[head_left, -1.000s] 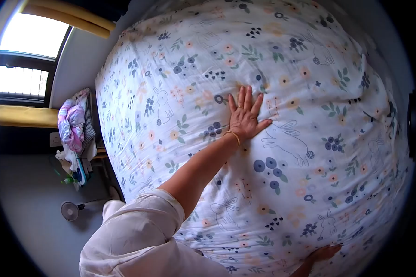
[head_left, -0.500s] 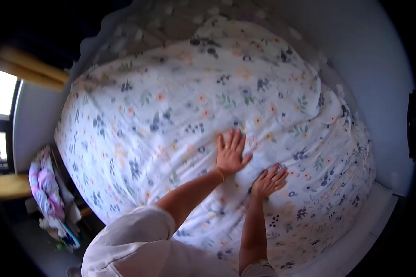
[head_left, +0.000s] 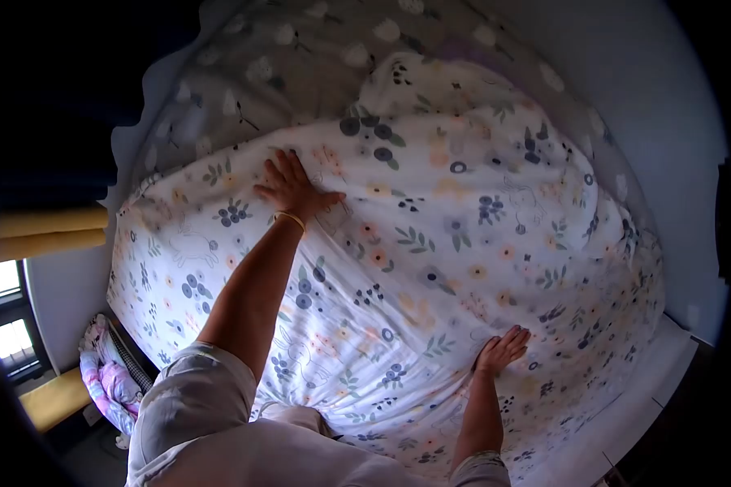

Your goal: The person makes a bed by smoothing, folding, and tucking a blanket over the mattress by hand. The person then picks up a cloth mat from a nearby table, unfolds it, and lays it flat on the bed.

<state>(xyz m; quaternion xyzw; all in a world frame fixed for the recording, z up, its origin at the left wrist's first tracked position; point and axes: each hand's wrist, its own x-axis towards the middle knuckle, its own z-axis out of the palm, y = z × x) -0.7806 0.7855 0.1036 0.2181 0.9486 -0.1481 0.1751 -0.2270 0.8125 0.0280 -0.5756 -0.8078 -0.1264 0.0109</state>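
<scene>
A white quilt (head_left: 430, 243) printed with flowers, leaves and rabbits is spread over a bed, with creases running across its middle. My left hand (head_left: 294, 191) lies flat on it near its far edge, fingers spread, with a thin yellow band at the wrist. Lower and to the right, my right hand (head_left: 503, 351) rests palm down on the quilt with its fingers stretched out. Neither hand grips the cloth. Beyond the quilt's far edge shows a darker sheet (head_left: 333, 53) with pale tulip shapes.
A pale wall (head_left: 666, 162) borders the bed on the right. On the left are a window (head_left: 10, 312), a yellow curtain (head_left: 45, 231) and a pink and lilac bundle of cloth (head_left: 114, 377). A dark curtain (head_left: 65, 105) hangs at the upper left.
My left hand has moved far up and left across the quilt. My right hand has shifted slightly right and down. More of the tulip sheet shows at the top.
</scene>
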